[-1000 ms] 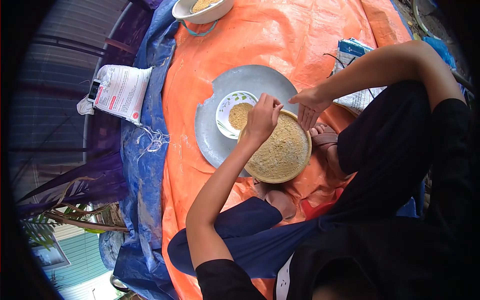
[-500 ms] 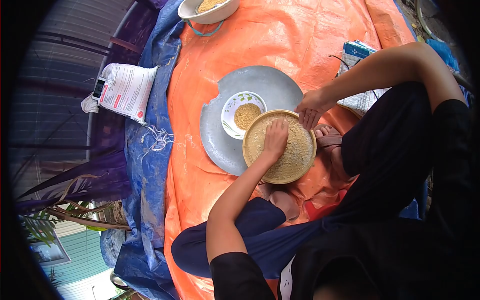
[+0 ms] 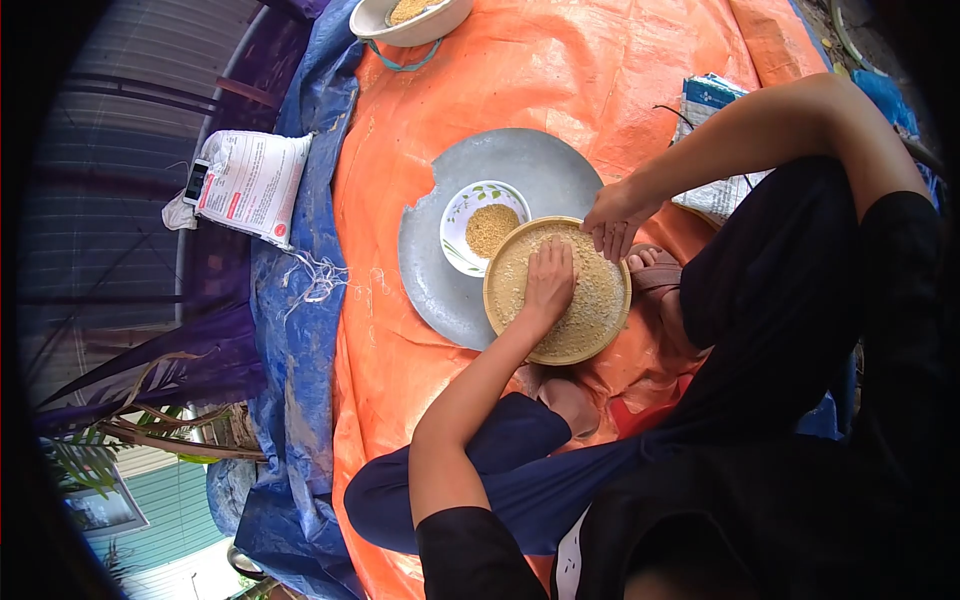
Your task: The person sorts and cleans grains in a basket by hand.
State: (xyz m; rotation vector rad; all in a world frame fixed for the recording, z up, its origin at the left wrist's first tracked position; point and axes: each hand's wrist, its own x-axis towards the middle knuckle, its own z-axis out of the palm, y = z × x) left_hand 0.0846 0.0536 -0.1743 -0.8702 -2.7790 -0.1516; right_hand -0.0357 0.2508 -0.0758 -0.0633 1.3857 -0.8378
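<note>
A round woven tray (image 3: 591, 327) with pale grain spread over it overlaps the edge of a grey metal disc (image 3: 420, 260). My left hand (image 3: 550, 279) lies on the grain, palm down, its fingers stretched out. At the tray's upper right rim is my right hand (image 3: 612, 218), its fingers curled downward; whatever they may hold is too small to make out. A white bowl with a green leaf pattern (image 3: 459, 215) stands on the disc, touching or partly under the tray's left side. Golden grain (image 3: 490, 230) lies in the bowl.
Orange sheeting (image 3: 390, 330) covers the ground, with a blue tarp (image 3: 290, 400) along its left. A basin (image 3: 425, 28) of grain is at the top. A white sack (image 3: 250, 185) with a phone (image 3: 197, 181) on it lies left; another sack (image 3: 708, 190) is right. My feet are below the tray.
My left hand has shifted slightly on the grain, and its fingers are a little more spread. My right hand has moved slightly left and down over the rim.
</note>
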